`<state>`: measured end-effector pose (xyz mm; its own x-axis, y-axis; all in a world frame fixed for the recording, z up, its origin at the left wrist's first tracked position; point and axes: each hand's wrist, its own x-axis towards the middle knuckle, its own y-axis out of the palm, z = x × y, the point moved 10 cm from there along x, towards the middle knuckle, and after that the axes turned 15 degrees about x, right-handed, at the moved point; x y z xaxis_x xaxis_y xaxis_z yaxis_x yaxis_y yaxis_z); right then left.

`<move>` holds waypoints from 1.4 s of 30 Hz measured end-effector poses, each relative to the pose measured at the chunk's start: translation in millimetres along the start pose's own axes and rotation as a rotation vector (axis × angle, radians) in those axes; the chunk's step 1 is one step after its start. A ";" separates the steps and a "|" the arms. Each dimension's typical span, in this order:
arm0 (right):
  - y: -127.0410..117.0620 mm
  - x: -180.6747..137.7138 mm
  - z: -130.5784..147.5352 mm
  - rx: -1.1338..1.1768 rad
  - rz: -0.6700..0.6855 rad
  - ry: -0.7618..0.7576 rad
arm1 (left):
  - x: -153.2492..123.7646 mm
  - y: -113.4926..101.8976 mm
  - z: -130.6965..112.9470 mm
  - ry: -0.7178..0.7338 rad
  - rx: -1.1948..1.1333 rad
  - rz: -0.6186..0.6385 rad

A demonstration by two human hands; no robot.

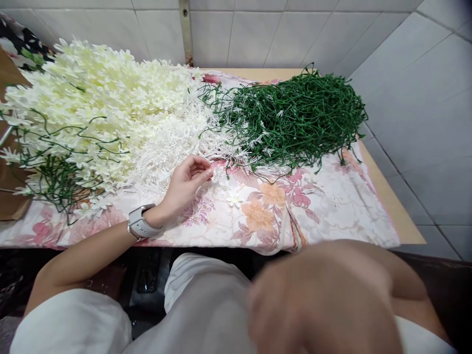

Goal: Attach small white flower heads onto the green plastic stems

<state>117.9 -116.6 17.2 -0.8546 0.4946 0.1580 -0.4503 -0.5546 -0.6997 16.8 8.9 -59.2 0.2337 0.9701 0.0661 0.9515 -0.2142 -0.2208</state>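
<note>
My left hand point(190, 179), with a watch on its wrist, is above the near edge of a heap of thin white stamen pieces point(173, 142). Its thumb and fingers are pinched together; a small whitish bit shows by the fingertips, too unclear to name. Just right of it, a loose white artificial flower point(235, 198) lies on the floral cloth point(328, 201). My right hand point(324, 300) is raised close to the camera, smeared by motion, so its fingers and anything in them cannot be made out.
A big pile of cream artificial blossoms point(99, 93) covers the left of the table. Green plastic stems point(302, 118) are heaped at the right, and a smaller bunch of green stems point(61, 179) lies at the front left. A tiled wall point(280, 37) stands behind.
</note>
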 end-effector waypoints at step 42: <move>-50.1 20.7 -102.6 0.235 -0.659 0.123 | -15.6 8.0 -32.9 0.471 0.572 -0.023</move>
<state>149.2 -9.9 -16.0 -0.3555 0.8414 0.4071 -0.9193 -0.2362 -0.3147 27.3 -11.7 -30.0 0.3985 0.7942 0.4587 0.7345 0.0231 -0.6782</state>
